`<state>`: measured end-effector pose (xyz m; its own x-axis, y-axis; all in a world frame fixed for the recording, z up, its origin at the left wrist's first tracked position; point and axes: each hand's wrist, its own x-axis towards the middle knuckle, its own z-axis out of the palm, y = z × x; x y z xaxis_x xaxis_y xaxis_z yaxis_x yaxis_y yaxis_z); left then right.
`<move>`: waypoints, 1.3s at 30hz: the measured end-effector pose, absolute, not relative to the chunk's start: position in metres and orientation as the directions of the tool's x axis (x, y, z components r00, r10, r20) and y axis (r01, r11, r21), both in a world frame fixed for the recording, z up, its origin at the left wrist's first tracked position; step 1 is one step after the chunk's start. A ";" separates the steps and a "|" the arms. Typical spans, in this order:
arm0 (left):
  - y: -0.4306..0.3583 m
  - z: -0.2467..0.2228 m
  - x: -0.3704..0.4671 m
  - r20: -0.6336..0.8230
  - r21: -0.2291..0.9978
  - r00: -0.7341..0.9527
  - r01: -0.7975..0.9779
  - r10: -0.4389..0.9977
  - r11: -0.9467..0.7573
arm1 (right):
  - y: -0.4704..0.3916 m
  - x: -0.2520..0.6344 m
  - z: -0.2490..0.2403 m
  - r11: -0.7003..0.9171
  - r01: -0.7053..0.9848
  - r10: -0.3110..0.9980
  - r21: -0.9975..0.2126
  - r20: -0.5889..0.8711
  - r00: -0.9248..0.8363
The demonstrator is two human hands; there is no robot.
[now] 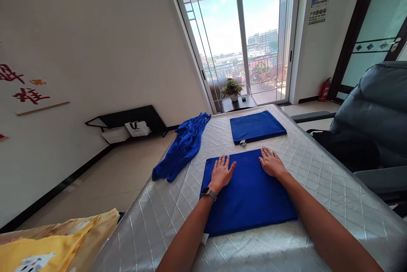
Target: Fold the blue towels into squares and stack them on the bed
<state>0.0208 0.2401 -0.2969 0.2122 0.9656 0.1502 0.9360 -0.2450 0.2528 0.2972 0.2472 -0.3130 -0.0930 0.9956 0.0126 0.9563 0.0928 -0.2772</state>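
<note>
A blue cloth (251, 195) lies flat on the silver quilted mattress (159, 225), roughly rectangular. My left hand (222, 173) rests on its upper left part with the fingers spread, a watch on the wrist. On its upper right corner lies my right hand (271, 162), palm down and fingers stretched out. Neither hand grips anything. Beyond them sits a folded blue cloth stack (258, 126) with a white tag at its near edge. To the left, a crumpled blue cloth (184, 147) lies along the mattress edge.
A dark armchair (365, 115) stands close on the right. At the lower left is yellow bedding (47, 246). A black rack (136, 119) with white bags is by the left wall. Behind the mattress, a small table (238, 104) holds a potted plant (232, 89).
</note>
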 end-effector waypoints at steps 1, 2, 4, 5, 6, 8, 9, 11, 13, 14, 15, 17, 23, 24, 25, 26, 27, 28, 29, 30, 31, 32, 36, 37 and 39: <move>0.240 -0.296 0.002 0.147 0.244 0.177 0.947 0.973 -0.209 | 0.247 0.298 -0.314 0.097 0.954 0.995 -0.284 0.016 -0.096; 0.239 -0.296 -0.015 0.145 0.237 0.144 0.955 0.979 -0.176 | 0.248 0.298 -0.314 0.099 0.952 0.995 -0.291 0.019 -0.098; 0.238 -0.298 -0.046 0.147 0.230 0.094 0.965 0.985 -0.127 | 0.248 0.299 -0.315 0.099 0.949 0.995 -0.298 0.021 -0.097; 0.238 -0.300 -0.057 0.149 0.230 0.079 0.967 0.986 -0.112 | 0.248 0.299 -0.315 0.098 0.950 0.995 -0.296 0.020 -0.096; 0.238 -0.302 -0.066 0.152 0.233 0.071 0.967 0.986 -0.105 | 0.248 0.299 -0.314 0.098 0.951 0.995 -0.293 0.019 -0.097; 0.238 -0.305 -0.075 0.161 0.243 0.066 0.964 0.985 -0.104 | 0.247 0.299 -0.312 0.100 0.953 0.995 -0.284 0.017 -0.100; 0.238 -0.306 -0.077 0.166 0.248 0.068 0.963 0.984 -0.108 | 0.246 0.299 -0.311 0.102 0.955 0.995 -0.279 0.019 -0.100; 0.237 -0.307 -0.076 0.174 0.263 0.071 0.958 0.982 -0.116 | 0.243 0.298 -0.309 0.106 0.957 0.994 -0.271 0.031 -0.101; 0.237 -0.306 -0.074 0.179 0.269 0.074 0.955 0.981 -0.122 | 0.240 0.296 -0.308 0.117 0.957 0.993 -0.267 0.042 -0.110; 0.237 -0.306 -0.073 0.180 0.266 0.077 0.956 0.981 -0.124 | 0.239 0.295 -0.308 0.123 0.956 0.992 -0.266 0.037 -0.117; 0.237 -0.306 -0.073 0.179 0.260 0.080 0.957 0.981 -0.126 | 0.238 0.293 -0.308 0.123 0.956 0.992 -0.266 0.026 -0.121; 0.238 -0.306 -0.074 0.178 0.243 0.093 0.960 0.980 -0.136 | 0.238 0.290 -0.308 0.114 0.959 0.993 -0.259 -0.001 -0.118; 0.240 -0.299 -0.071 0.183 0.197 0.113 0.969 0.977 -0.149 | 0.246 0.286 -0.306 0.099 0.967 0.995 -0.234 -0.003 -0.102; 0.240 -0.297 -0.071 0.174 0.178 0.116 0.973 0.978 -0.147 | 0.247 0.286 -0.305 0.099 0.968 0.995 -0.232 -0.005 -0.104; 0.239 -0.295 -0.071 0.165 0.158 0.120 0.977 0.979 -0.146 | 0.247 0.286 -0.303 0.102 0.968 0.994 -0.230 -0.007 -0.106; 0.237 -0.292 -0.071 0.160 0.137 0.120 0.980 0.980 -0.143 | 0.247 0.286 -0.302 0.104 0.968 0.994 -0.228 -0.008 -0.109; 0.236 -0.290 -0.071 0.164 0.116 0.119 0.983 0.979 -0.139 | 0.246 0.286 -0.300 0.106 0.969 0.994 -0.224 -0.008 -0.111; 0.234 -0.287 -0.069 0.179 0.095 0.120 0.986 0.977 -0.138 | 0.245 0.286 -0.299 0.107 0.970 0.994 -0.219 -0.007 -0.111; 0.231 -0.285 -0.064 0.202 0.076 0.125 0.987 0.971 -0.143 | 0.243 0.286 -0.297 0.108 0.971 0.994 -0.212 -0.006 -0.111; 0.229 -0.282 -0.056 0.228 0.060 0.139 0.986 0.964 -0.157 | 0.241 0.285 -0.296 0.110 0.972 0.994 -0.206 -0.004 -0.113; 0.226 -0.281 -0.043 0.249 0.049 0.168 0.981 0.954 -0.186 | 0.239 0.284 -0.295 0.114 0.973 0.993 -0.202 0.000 -0.116; 0.222 -0.279 -0.026 0.261 0.042 0.214 0.972 0.941 -0.232 | 0.237 0.283 -0.294 0.119 0.972 0.993 -0.202 0.005 -0.121; 0.205 -0.280 0.074 0.244 0.024 0.495 0.857 0.834 -0.515 | 0.230 0.280 -0.295 0.129 0.968 0.991 -0.213 0.013 -0.130; 0.201 -0.281 0.101 0.245 0.030 0.539 0.827 0.806 -0.562 | 0.229 0.280 -0.296 0.134 0.970 0.991 -0.205 0.000 -0.137; 0.195 -0.283 0.144 0.252 0.079 0.552 0.807 0.795 -0.586 | 0.229 0.283 -0.299 0.149 0.972 0.987 -0.182 -0.035 -0.158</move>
